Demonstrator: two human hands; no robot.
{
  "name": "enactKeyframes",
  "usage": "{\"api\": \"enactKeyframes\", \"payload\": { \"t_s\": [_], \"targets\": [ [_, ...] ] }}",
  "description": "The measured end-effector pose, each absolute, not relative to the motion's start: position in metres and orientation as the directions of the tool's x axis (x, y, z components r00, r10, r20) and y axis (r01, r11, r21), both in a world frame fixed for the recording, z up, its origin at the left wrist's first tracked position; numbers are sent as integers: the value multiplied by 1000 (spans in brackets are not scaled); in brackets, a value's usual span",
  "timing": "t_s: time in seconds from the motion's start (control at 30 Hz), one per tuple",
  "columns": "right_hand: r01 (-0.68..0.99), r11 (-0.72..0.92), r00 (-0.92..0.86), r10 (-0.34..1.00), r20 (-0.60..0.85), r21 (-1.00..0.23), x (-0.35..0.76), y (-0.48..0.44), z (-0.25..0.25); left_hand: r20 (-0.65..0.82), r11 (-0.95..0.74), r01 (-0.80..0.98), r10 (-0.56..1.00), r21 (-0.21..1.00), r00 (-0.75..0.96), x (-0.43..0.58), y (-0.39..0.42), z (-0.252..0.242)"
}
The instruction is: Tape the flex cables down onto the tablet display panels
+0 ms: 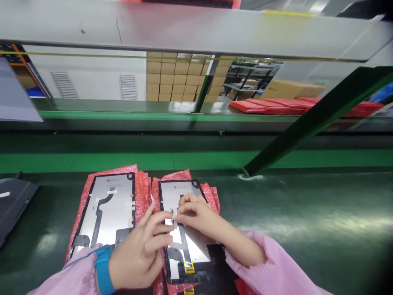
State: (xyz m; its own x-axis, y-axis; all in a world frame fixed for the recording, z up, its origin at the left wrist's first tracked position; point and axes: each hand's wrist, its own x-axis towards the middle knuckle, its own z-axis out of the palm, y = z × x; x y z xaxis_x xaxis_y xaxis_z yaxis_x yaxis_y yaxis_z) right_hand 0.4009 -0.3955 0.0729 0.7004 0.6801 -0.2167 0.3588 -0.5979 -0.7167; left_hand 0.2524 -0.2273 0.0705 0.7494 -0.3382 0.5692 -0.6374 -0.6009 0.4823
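Observation:
A tablet-like display panel lies back side up on pink bubble wrap, with a silvery back, black border and dark flex cable. Over its middle, my right hand pinches a small translucent strip that looks like tape. My left hand, with a blue wrist band, faces it from the left, fingers spread and tips close to the strip. A small white strip sits at the tip of its raised finger. To the left lies a second similar panel, its lower right part hidden by my left hand.
Pink bubble-wrap sleeves lie under both panels. A dark flat piece rests at the far left of the green bench. A slanted green post rises on the right; red packets lie on the shelf behind.

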Motion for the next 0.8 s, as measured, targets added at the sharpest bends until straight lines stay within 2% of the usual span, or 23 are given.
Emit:
{"api": "enactKeyframes", "payload": {
  "t_s": [0.37,0.5,0.6,0.7,0.8],
  "targets": [
    [449,-665,761,635,-135,-597,392,-391,68,476,-617,-607,-389,501,789,267,-232,57],
    [491,-681,787,614,-60,-543,394,-385,63,468,-627,-563,-332,538,819,267,-233,55],
    [503,-699,815,579,10,-508,404,-377,58,452,-595,-519,-274,614,849,266,-234,54],
    [488,-696,842,533,77,-527,417,-373,57,433,-453,-452,-151,769,889,266,-234,54],
    [523,-536,783,609,125,-662,421,-375,61,401,-101,-392,100,914,910,269,-232,55]
  ]
}}
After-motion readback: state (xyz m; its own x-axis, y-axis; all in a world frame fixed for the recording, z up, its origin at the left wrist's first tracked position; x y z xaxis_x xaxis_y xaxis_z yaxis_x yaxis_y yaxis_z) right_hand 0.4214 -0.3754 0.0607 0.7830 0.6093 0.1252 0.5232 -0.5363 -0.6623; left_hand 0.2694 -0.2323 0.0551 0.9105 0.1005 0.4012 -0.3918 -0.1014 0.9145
